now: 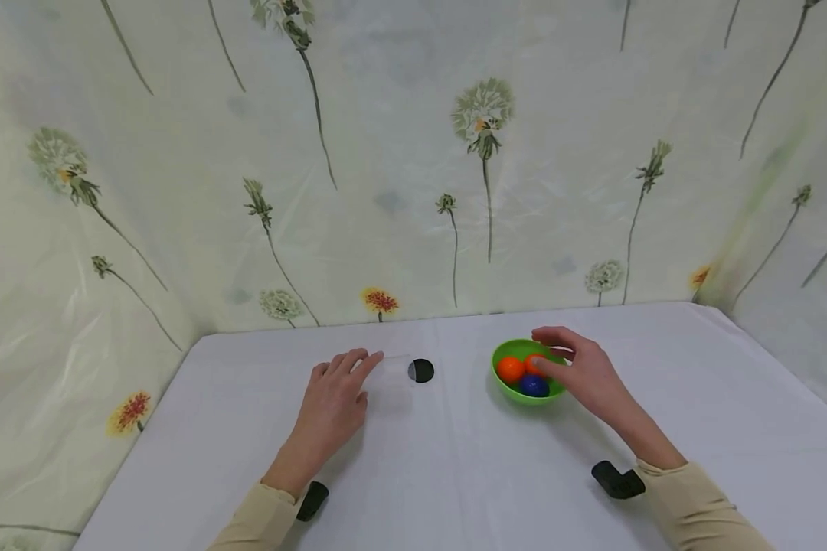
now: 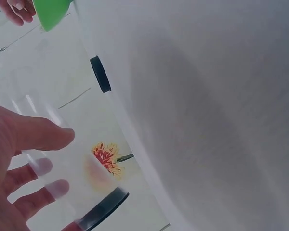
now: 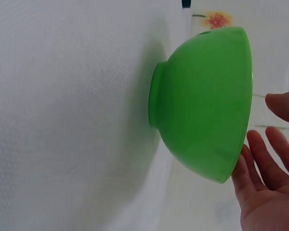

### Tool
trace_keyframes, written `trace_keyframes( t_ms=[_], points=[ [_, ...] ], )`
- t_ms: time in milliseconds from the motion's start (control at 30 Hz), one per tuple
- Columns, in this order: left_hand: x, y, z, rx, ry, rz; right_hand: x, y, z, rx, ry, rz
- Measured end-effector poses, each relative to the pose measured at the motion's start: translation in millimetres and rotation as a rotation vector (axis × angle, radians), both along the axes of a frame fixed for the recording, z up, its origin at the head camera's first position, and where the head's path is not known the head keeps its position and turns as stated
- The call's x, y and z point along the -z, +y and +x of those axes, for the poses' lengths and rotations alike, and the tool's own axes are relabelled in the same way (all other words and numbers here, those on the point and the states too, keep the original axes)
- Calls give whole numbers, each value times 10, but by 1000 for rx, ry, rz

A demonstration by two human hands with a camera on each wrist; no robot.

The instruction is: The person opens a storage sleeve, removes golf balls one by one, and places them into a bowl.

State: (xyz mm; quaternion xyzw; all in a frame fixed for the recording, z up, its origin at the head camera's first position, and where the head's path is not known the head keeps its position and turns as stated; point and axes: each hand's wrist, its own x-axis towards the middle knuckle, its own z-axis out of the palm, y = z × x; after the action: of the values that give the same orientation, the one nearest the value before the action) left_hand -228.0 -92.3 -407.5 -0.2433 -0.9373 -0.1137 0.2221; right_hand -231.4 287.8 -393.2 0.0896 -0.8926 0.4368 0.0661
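My left hand [image 1: 334,394] grips a clear plastic container [image 1: 393,386], with the thumb [image 2: 50,137] on one side and the other fingers seen through its wall. A dark end piece [image 2: 105,208] shows on that container in the left wrist view. Just right of it, a black round lid [image 1: 423,371] lies on the table. My right hand [image 1: 586,375] hovers at the right of a green bowl [image 1: 513,396]; its thumb overlaps an orange ball [image 1: 532,360] and its fingers are spread by the rim. Another orange ball [image 1: 510,370] and a blue ball [image 1: 534,386] lie inside.
A white cloth covers the table [image 1: 448,474]. Flower-printed sheeting [image 1: 400,168] stands behind it and at both sides. Black wrist devices [image 1: 618,480] sit below both forearms.
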Motion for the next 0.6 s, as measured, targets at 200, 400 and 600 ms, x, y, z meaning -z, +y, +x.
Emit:
trace_keyframes(
  t_ms=[200, 400, 600],
  points=[
    [16, 1, -20, -1, -66, 125, -44, -47, 43, -18, -1, -10],
    [51, -11, -47, -11, -160, 304, -62, -118, 29, -47, 21, -23],
    [71, -23, -109, -2, -223, 485, -90, -206, -2, -74, 34, -52]
  ],
)
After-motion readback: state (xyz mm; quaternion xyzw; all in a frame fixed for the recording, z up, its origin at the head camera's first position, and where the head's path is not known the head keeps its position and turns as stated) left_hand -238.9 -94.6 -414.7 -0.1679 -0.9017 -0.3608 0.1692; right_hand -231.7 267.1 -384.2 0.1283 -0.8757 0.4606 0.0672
